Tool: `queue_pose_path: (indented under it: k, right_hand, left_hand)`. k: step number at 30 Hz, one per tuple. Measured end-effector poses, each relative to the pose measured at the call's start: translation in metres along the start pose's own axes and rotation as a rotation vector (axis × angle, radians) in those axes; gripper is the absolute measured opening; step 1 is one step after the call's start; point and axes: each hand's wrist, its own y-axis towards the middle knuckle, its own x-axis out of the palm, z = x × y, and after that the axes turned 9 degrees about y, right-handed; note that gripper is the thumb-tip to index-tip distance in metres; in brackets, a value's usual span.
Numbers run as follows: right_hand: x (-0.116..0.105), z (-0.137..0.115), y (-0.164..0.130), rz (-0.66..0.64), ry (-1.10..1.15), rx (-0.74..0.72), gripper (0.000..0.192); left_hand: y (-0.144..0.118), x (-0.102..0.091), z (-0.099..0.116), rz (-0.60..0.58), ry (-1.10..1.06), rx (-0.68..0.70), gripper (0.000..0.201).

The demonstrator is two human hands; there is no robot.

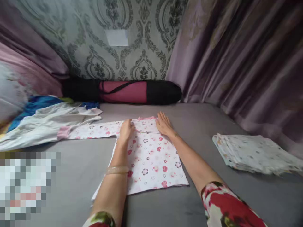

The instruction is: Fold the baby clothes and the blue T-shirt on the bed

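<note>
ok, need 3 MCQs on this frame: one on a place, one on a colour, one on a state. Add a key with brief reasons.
1. Where is the folded stack of cloths?
A. To the right of the heart-print garment
B. On the rolled bag
C. Under the left hand

2. What colour is the middle band of the rolled bag by the wall?
A. Yellow
B. Pink
C. White

3. How do both hands meet the heart-print garment?
A. Lifting it into the air
B. Laid flat near its collar
C. Kept off it

Key:
1 A: the stack lies apart on the grey surface, right of the garment.
2 B: pink band between black ends.
3 B: left hand and right hand rest palms down on the garment's top edge.
</note>
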Motion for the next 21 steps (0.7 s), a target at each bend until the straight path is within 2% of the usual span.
queue_pose_path:
  k: [6, 10, 13, 16, 18, 21]
  right_hand:
    - [0.006, 0.013, -0.005, -0.057, -0.046, 0.064, 0.068]
    - [0.003, 0.012, -0.003, -0.077, -0.055, 0.076, 0.069]
    - [0.000, 0.001, -0.004, -0.043, -0.079, 0.059, 0.068]
    - [0.003, -0.019, -0.008, -0.019, -0.062, -0.048, 0.067]
    - [0.007, -0.031, -0.011, -0.066, -0.027, -0.090, 0.067]
    - [0.013, -0.039, -0.013, -0.126, -0.003, -0.072, 0.068]
  left_hand:
    - [0.003, 0.006, -0.005, 0.015, -0.023, -0.009, 0.039]
    - [0.006, 0.003, -0.008, 0.019, -0.133, -0.061, 0.041]
    - [0.010, -0.002, -0.011, 0.042, -0.233, -0.083, 0.040]
    - [0.013, -0.009, -0.012, 0.096, -0.288, -0.114, 0.038]
    - [0.015, -0.012, -0.013, 0.134, -0.310, -0.130, 0.037]
    - [0.018, -0.013, -0.017, 0.180, -0.333, -0.144, 0.035]
